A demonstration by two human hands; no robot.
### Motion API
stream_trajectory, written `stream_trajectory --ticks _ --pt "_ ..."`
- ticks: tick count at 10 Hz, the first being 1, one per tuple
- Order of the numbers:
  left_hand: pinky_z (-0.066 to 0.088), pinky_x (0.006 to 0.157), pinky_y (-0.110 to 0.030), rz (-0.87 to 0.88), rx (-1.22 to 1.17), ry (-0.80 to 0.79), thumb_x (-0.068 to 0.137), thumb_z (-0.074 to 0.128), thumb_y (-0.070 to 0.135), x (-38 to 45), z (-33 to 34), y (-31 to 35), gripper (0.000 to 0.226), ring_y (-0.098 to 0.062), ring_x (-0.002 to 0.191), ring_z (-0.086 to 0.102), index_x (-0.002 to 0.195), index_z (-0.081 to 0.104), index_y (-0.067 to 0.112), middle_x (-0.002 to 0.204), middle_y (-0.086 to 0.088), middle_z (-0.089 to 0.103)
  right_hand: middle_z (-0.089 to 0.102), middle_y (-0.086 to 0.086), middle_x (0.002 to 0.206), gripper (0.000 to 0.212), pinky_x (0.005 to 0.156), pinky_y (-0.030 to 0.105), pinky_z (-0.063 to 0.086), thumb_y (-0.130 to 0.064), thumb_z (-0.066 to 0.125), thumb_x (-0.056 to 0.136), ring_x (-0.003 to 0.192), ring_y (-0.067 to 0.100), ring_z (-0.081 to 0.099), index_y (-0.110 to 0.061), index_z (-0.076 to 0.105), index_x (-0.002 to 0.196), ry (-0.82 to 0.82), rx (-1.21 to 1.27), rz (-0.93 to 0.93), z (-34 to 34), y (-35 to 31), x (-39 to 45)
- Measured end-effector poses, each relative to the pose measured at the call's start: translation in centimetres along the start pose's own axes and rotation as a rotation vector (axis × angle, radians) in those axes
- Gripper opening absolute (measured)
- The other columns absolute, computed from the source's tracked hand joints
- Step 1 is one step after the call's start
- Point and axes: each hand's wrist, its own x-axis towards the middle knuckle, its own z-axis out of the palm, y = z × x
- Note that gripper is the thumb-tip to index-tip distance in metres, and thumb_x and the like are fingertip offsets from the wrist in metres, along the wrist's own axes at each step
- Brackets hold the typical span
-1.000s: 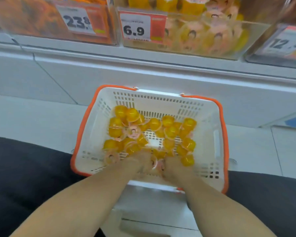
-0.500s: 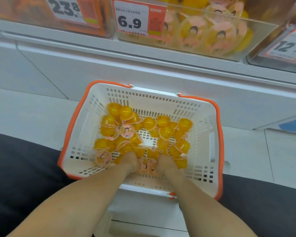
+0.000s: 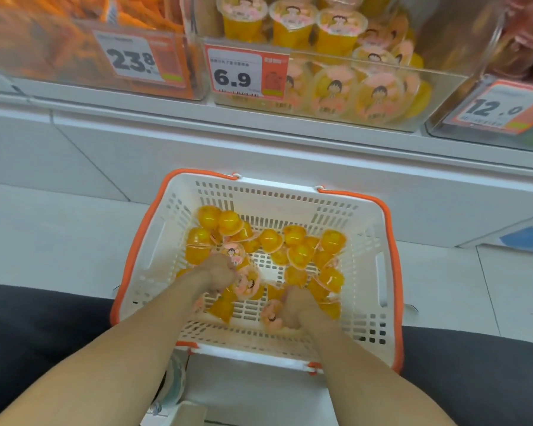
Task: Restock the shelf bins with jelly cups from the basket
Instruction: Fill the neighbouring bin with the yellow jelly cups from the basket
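A white basket with an orange rim (image 3: 391, 272) stands on the floor below the shelf. Several yellow jelly cups (image 3: 299, 250) with pink lids lie loose in it. My left hand (image 3: 217, 273) is down in the basket's left half, fingers curled round jelly cups (image 3: 248, 284) with pink lids facing up. My right hand (image 3: 296, 307) is near the basket's front wall, gripping jelly cups (image 3: 270, 316) against its left side. Above, a clear shelf bin (image 3: 437, 96) with a 6.9 price tag (image 3: 243, 72) holds more of the same cups.
A clear bin with orange packs and a 23.8 tag (image 3: 133, 61) stands to the left of the jelly bin, a bin with a 12.0 tag (image 3: 496, 109) to the right. The white shelf ledge (image 3: 259, 127) juts out above the basket. My dark trouser legs (image 3: 28, 333) flank the basket.
Both hands have gathered cups from the front of the pile and lifted slightly; the left hand has moved up and left. The view has tilted up, showing more of the shelf bins.
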Motion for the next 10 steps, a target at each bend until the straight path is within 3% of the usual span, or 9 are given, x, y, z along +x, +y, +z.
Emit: stream_trajectory --ticks 1,2,3,4,5,6,7,8,10 --pt "0.049 0.069 -0.033 0.065 -0.112 0.118 0.1 0.051 0.02 1.5 -2.6 -0.1 0.012 -0.022 0.08 0.056 0.097 0.057 0.01 0.095 -0.009 0.06 0.072 0.01 0.093 0.026 0.062 0.03 0.052 -0.014 0.052 0.094 0.075 0.019 0.062 -0.013 0.064 0.117 -0.108 0.202 -0.087 -5.0 -0.9 -2.2" --pt "0.057 0.078 -0.039 0.07 -0.312 0.137 0.101 0.047 0.019 1.3 -4.7 0.7 0.03 -0.033 0.1 0.065 0.126 0.055 0.003 0.117 -0.017 0.061 0.055 0.005 0.065 0.03 0.047 0.025 0.039 -0.001 0.038 0.094 0.053 0.016 0.044 -0.015 0.064 0.093 -0.018 0.481 -0.227 -9.8 -1.4 -4.1" --pt "0.061 0.068 -0.039 0.055 -0.681 0.049 0.105 0.042 0.016 -0.5 -6.3 2.8 0.046 -0.038 0.098 0.069 0.148 0.033 0.005 0.14 -0.017 0.049 0.044 0.002 0.062 0.035 0.052 0.027 0.04 0.007 0.034 0.09 0.055 0.015 0.039 -0.012 0.061 0.078 0.083 0.696 -0.348 -14.5 -2.5 -6.4" --pt "0.061 0.077 -0.046 0.064 -0.781 0.018 0.104 0.038 0.011 -2.3 -5.6 4.8 0.043 -0.041 0.094 0.07 0.146 0.033 0.002 0.124 -0.022 0.058 0.059 0.006 0.09 0.026 0.061 0.03 0.053 -0.003 0.044 0.095 0.075 0.018 0.058 -0.015 0.062 0.109 0.079 0.546 -0.244 -14.0 -2.9 -6.3" --pt "0.06 0.083 -0.044 0.037 -0.8 0.089 0.104 0.038 0.008 -2.4 -4.4 5.0 0.041 -0.032 0.087 0.071 0.144 0.038 0.001 0.117 -0.021 0.063 0.058 0.01 0.121 0.042 0.08 0.039 0.058 -0.018 0.059 0.094 0.1 0.025 0.062 -0.019 0.049 0.134 0.016 0.522 -0.062 -9.0 -2.2 -3.2" --pt "0.059 0.084 -0.035 0.031 -0.797 0.097 0.105 0.038 0.005 -2.1 -3.5 3.8 0.043 -0.028 0.097 0.069 0.147 0.031 0.004 0.149 -0.017 0.043 0.052 0.01 0.132 0.06 0.081 0.037 0.054 -0.029 0.067 0.088 0.104 0.026 0.061 -0.02 0.04 0.141 0.141 0.479 -0.026 -4.2 -2.0 -1.0" --pt "0.055 0.085 -0.036 0.048 -0.805 0.095 0.104 0.04 0.004 -1.8 -3.1 2.3 0.033 -0.035 0.108 0.066 0.137 0.037 0.005 0.151 -0.015 0.04 0.038 0.014 0.141 0.063 0.079 0.034 0.05 -0.028 0.066 0.089 0.106 0.029 0.061 -0.019 0.033 0.142 0.325 0.444 0.006 -2.1 -1.9 0.1" --pt "0.059 0.077 -0.035 0.035 -0.824 0.064 0.105 0.039 0.007 -1.2 -2.9 0.9 0.042 -0.037 0.106 0.066 0.146 0.03 0.006 0.145 -0.017 0.045 0.034 0.012 0.141 0.067 0.086 0.035 0.051 -0.026 0.071 0.086 0.109 0.03 0.06 -0.023 0.034 0.142 0.399 0.382 -0.019 -1.9 -2.2 1.8" --pt "0.061 0.08 -0.036 0.021 -0.749 -0.049 0.106 0.04 0.018 0.5 -2.0 -1.8 0.025 -0.032 0.097 0.069 0.13 0.042 0.01 0.131 -0.016 0.056 0.034 0.016 0.149 0.068 0.103 0.041 0.046 -0.043 0.075 0.082 0.13 0.034 0.048 -0.028 0.04 0.138 0.2 0.228 -0.004 -0.4 -4.9 6.3"
